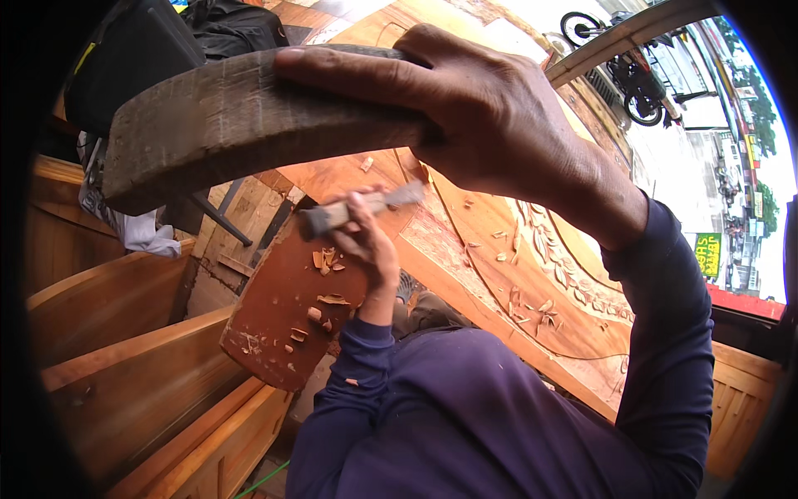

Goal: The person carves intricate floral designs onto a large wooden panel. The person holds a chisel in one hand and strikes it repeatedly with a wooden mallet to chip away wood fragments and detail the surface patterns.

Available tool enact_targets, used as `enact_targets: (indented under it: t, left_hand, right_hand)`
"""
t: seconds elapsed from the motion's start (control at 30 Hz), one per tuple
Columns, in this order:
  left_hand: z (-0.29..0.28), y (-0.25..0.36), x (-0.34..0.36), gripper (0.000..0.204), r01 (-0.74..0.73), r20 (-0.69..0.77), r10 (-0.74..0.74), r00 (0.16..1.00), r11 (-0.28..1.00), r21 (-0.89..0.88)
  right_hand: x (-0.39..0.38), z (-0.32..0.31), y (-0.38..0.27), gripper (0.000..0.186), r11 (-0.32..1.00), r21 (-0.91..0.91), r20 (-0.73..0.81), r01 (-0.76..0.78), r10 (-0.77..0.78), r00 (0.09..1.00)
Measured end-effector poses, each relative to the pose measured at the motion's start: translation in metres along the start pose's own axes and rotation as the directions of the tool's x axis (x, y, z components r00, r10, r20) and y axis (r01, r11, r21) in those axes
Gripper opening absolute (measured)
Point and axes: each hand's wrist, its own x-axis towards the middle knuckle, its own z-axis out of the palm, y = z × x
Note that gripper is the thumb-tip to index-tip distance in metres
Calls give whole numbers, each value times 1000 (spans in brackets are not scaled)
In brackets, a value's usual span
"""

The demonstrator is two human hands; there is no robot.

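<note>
My right hand (pixel 499 116), raised close to the camera, is closed round one end of a thick, curved wooden mallet (pixel 199 125). Below it, my left hand (pixel 370 241) grips a wood chisel (pixel 332 218) by its handle. The slightly blurred chisel blade points right, over the edge of a carved wooden panel (pixel 490 308). Leaf shapes in relief run along this panel, and loose wood chips lie on it. Whether the blade touches the wood I cannot tell. The mallet is held above the chisel, apart from it.
A reddish-brown board (pixel 274 324) with wood shavings lies beside my left forearm. Several wooden panels (pixel 133 349) stand along the left side. Dark covered items (pixel 141 62) sit at the upper left. A parked motorcycle (pixel 636 79) stands outside at the upper right.
</note>
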Motion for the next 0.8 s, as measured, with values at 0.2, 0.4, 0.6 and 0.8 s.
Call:
enact_targets:
  t: [0.2,0.4,0.6,0.8]
  left_hand:
    - [22,-4,34,25,-119,-46,124,991,989,92]
    - [13,-20,39,30,-143,-3,148,989,959,244]
    - [26,-19,37,22,-243,8,254,967,915,322]
    - [-4,-48,37,27,-303,-32,362,932,822,482]
  right_hand:
    - [13,-9,-2,77,979,128,-245,158,-124,962]
    - [42,10,-16,73,930,301,-228,212,-146,963]
    - [43,38,13,75,892,-204,458,404,-278,845]
    - [55,28,-22,75,941,161,-166,299,-273,948]
